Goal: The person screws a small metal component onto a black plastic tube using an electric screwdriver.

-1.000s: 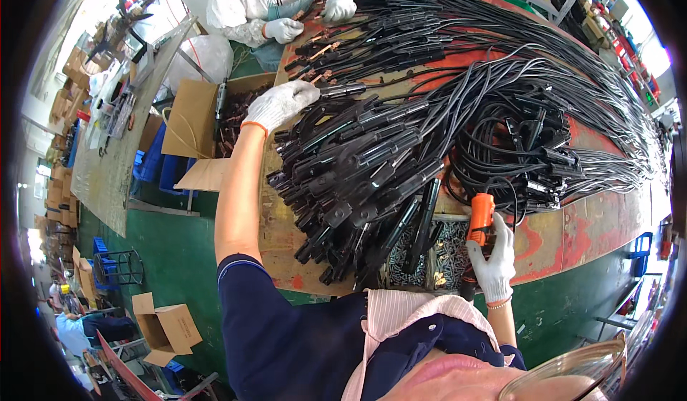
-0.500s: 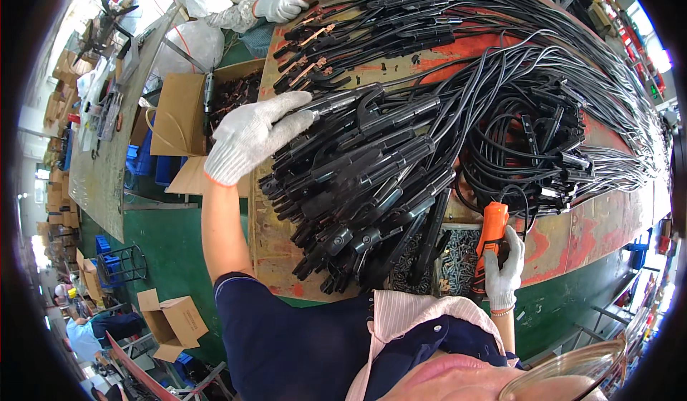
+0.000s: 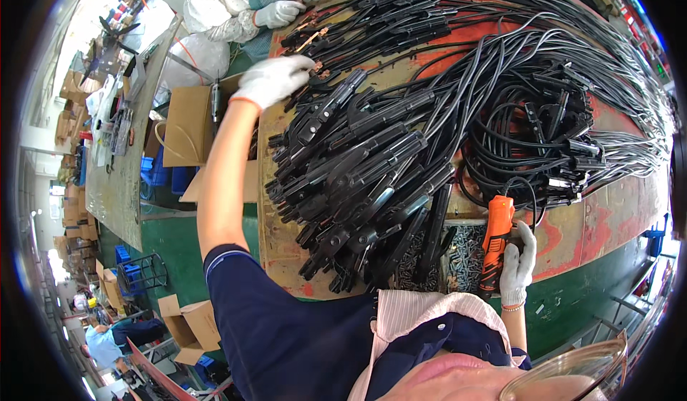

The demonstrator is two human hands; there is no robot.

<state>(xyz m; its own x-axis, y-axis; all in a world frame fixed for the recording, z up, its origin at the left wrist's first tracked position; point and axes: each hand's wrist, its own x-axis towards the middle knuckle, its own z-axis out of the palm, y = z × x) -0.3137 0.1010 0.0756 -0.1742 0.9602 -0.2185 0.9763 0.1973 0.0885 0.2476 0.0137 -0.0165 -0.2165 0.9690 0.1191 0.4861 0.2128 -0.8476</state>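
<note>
My left hand (image 3: 275, 80), in a white knit glove, reaches over the far left of the table. Its fingers are stretched toward the copper ends (image 3: 313, 41) of several black cable clamps, and its fingertips touch or hover just above one; contact is hard to judge. Nothing shows in its grasp. A heap of black clamp handles (image 3: 372, 157) lies nearer to me, to the right of that arm. My gloved right hand (image 3: 518, 265) rests beside an orange and black electric screwdriver (image 3: 497, 240), fingers apart. The screwdriver lies by a tray of small screws (image 3: 461, 261) at the table's near edge.
Coiled black cables with clamps (image 3: 529, 136) lie to the right, and long cables (image 3: 558, 36) sweep across the table (image 3: 601, 229). An opened cardboard box (image 3: 187, 125) stands beyond the left edge. A co-worker's gloved hands (image 3: 280, 14) are at the far left.
My left hand has left a clamp handle and moved away from me to the copper ends; that handle now lies turned on the heap. My right thumb has come off the screwdriver.
</note>
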